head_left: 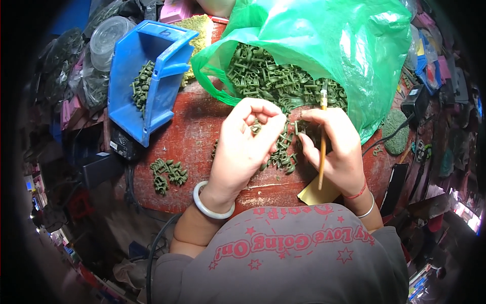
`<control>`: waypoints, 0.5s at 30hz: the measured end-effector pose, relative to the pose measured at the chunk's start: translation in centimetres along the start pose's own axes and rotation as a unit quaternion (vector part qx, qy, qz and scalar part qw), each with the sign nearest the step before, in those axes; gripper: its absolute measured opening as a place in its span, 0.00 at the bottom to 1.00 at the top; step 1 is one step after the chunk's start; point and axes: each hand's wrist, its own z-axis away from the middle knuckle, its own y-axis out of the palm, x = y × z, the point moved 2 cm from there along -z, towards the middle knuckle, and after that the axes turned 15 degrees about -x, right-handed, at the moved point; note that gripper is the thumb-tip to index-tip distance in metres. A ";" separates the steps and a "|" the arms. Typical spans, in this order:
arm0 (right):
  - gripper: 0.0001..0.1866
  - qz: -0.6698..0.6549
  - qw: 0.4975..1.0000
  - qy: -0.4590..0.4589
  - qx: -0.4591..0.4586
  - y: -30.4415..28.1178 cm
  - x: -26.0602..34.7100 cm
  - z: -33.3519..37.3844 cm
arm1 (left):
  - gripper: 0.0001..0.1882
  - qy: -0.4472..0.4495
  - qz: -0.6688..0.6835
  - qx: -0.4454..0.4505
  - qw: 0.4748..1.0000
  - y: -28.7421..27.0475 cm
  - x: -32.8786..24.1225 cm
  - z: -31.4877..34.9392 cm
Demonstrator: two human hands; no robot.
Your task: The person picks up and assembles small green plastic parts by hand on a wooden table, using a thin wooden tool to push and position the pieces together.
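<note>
Green bits (281, 161) loose on red table (197, 114), loads in green bag (374, 55), some in blue bin (166, 93) | left hand (242, 144): fingers curled, can't tell what's held | right hand (338, 139): half-curled, wooden stick (322, 152) tucked in

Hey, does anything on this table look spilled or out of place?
Possibly. Loose green pieces lie on the red table outside the mouth of the green bag, and a small heap sits apart near the blue bin. They look spilled, but may be placed deliberately.
</note>
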 end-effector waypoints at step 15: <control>0.14 0.000 0.998 -0.053 0.015 -1.3 0.0 0.0 | 0.18 -0.002 0.075 0.093 0.993 0.4 0.3 -0.3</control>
